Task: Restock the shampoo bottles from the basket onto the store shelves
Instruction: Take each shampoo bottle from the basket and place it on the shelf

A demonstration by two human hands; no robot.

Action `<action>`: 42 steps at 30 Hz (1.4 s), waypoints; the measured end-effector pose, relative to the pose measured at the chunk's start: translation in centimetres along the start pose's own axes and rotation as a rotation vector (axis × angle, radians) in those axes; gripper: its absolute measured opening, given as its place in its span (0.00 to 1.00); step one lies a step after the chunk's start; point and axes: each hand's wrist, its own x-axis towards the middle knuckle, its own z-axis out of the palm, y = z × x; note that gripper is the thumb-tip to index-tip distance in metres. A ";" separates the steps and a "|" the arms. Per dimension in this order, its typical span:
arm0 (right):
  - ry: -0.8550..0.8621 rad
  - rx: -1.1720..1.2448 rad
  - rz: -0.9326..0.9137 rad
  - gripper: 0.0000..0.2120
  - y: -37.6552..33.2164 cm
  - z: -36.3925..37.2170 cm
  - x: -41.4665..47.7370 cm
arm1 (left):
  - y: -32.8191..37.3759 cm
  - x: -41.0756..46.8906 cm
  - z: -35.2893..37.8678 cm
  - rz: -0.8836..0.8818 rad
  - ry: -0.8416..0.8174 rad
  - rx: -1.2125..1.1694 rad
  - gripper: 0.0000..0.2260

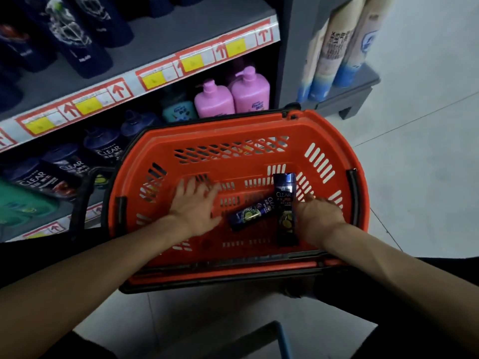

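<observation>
left hand (194,204) fingers spread wide in orange basket (233,129) | right hand (320,212) against shampoo bottle (285,200), grip cannot tell | second bottle (247,215) between hands

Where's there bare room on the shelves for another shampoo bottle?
The upper shelf is bare right of the dark blue bottles, up to its end post. The lower shelf is crowded, from the CLEAR bottles to the pink pump bottles.

Orange slotted basket (241,128) – dark blue shampoo bottles (284,203) beside the right hand (320,212); pink pump bottles (233,95) beyond – yellow-and-red shelf tags (153,77).
</observation>
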 end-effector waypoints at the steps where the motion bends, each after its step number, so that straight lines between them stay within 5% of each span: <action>1: 0.000 -0.050 0.009 0.20 -0.1 0.1 0.0 | 1.6 1.0 -0.4 0.033 -0.005 -0.058 0.42; 8: -0.129 -0.193 -0.069 0.23 -0.5 0.3 0.2 | 13.3 8.2 -2.1 0.029 -0.042 -0.674 0.34; 17: -0.319 -0.172 -0.151 0.22 -0.1 0.6 0.6 | 17.0 12.9 -0.4 -0.299 -0.211 -1.405 0.29; 27: -0.374 -0.162 -0.126 0.24 0.0 0.5 0.7 | 14.5 12.0 0.9 -0.393 -0.243 -1.561 0.39; 32: -0.313 -0.214 -0.102 0.24 -0.8 -0.6 0.7 | 10.6 9.1 0.9 -0.398 -0.149 -1.628 0.27; 36: -0.164 -0.170 -0.087 0.26 -2.6 -2.6 0.4 | 6.8 5.7 -1.0 -0.325 -0.007 -1.636 0.32; 39: -0.028 -0.150 -0.115 0.34 -4.5 -4.0 -0.2 | 3.3 1.8 -2.8 -0.243 0.066 -1.650 0.19; 42: 0.090 -0.129 -0.212 0.42 -6.9 -5.1 -0.9 | -0.2 -1.8 -4.9 -0.134 0.148 -1.627 0.17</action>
